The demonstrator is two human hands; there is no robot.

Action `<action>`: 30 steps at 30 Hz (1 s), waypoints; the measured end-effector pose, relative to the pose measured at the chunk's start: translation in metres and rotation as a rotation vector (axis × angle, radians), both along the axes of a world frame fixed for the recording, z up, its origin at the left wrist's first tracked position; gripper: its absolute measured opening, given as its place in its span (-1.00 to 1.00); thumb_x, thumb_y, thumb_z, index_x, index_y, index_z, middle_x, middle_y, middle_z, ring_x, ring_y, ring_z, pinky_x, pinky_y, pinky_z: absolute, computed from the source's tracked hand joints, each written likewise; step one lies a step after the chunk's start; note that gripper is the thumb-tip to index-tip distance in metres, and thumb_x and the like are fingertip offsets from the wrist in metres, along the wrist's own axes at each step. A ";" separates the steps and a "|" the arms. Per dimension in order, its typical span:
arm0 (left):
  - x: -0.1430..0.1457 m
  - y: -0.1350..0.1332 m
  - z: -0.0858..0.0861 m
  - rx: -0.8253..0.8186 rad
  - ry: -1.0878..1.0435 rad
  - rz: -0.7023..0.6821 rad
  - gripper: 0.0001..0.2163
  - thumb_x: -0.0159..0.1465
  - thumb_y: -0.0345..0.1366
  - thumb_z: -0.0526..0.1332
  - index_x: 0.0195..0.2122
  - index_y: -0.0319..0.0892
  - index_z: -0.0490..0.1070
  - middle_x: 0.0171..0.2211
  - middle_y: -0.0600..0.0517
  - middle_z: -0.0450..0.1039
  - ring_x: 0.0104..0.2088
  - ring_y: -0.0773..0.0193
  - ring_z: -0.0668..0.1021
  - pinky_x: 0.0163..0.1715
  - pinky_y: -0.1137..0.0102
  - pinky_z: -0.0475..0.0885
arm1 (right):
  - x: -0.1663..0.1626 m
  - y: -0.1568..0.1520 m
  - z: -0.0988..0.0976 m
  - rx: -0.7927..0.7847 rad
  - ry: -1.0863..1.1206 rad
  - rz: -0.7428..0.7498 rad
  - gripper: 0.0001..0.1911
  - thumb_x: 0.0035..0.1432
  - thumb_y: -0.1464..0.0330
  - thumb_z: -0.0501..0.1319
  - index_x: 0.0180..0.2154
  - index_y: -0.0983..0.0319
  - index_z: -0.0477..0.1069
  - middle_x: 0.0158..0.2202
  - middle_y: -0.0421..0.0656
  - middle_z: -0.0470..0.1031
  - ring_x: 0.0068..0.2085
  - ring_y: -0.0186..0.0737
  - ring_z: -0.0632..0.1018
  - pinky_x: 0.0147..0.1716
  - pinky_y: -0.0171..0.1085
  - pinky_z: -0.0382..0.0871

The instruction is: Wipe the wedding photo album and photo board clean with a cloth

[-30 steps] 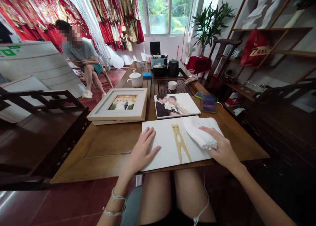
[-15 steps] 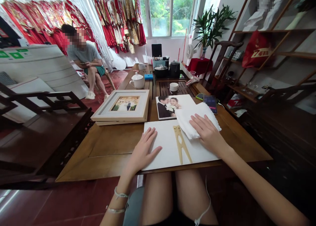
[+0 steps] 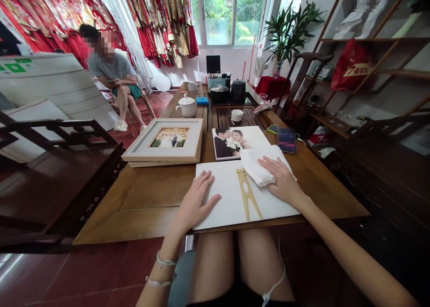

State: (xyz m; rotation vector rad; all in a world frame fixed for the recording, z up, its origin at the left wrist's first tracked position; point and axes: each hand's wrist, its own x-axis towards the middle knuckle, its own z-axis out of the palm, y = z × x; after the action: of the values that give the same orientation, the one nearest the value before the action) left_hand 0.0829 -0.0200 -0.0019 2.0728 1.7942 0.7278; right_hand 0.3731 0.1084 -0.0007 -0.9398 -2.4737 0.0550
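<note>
A white rectangular board [image 3: 221, 204] lies on the near edge of the wooden table. My left hand [image 3: 198, 199] rests flat on the board's left side with fingers extended, holding nothing. At the board's upper right, my right hand [image 3: 278, 177] is over a bunched white cloth [image 3: 257, 161], gripping it from above; the thumb is hidden. Between the hands lies a cream-coloured flat tool [image 3: 247, 195] with two long prongs and an oval hole. Just behind the board is a photo print [image 3: 228, 146] of a couple, its right corner partly under the cloth.
Framed pictures [image 3: 164, 141] are stacked at left on the wooden table [image 3: 144, 204]. Two phones [image 3: 287, 140] lie at right, one with a cable. A lidded white cup [image 3: 187, 105], a small bowl [image 3: 237, 115] and black pots stand farther back. A person [image 3: 114, 74] sits at far left.
My right hand and the cloth have shifted slightly; the cloth is more bunched and uncovers more of the phone. My left hand stays put. The view has tilted a little.
</note>
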 end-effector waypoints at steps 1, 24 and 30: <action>-0.001 0.000 0.001 -0.009 0.005 -0.010 -0.49 0.36 -0.07 0.09 0.27 -0.20 0.15 0.37 -0.13 0.04 0.40 0.07 0.03 0.35 0.02 0.00 | 0.000 -0.001 0.000 -0.004 -0.006 0.005 -0.34 -0.06 0.58 0.04 0.14 0.23 0.27 0.20 -0.02 0.38 0.28 0.04 0.28 0.25 0.24 0.03; -0.002 0.004 0.000 0.000 0.032 -0.019 -0.44 0.37 -0.09 0.07 0.34 -0.17 0.05 0.39 -0.13 -0.01 0.40 0.05 0.02 0.35 0.00 0.00 | -0.008 0.016 0.018 -0.095 -0.202 0.067 -0.32 -0.09 0.58 0.06 0.15 0.31 0.27 0.31 0.09 0.19 0.36 0.08 0.10 0.26 0.30 -0.07; 0.000 0.003 0.001 0.007 0.045 -0.017 -0.44 0.36 -0.09 0.07 0.33 -0.17 0.05 0.38 -0.13 0.01 0.40 0.04 0.03 0.35 0.00 0.01 | 0.017 -0.061 0.023 -0.147 -0.183 0.136 -0.25 -0.18 0.60 0.03 0.16 0.34 0.26 0.32 0.08 0.18 0.37 0.03 0.06 0.30 0.25 -0.13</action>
State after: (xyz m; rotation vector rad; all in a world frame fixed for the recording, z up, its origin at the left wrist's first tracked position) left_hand 0.0825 -0.0167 -0.0006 2.1227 1.7986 0.6895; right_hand 0.3896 0.0478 0.0224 -0.8688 -2.7317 0.2070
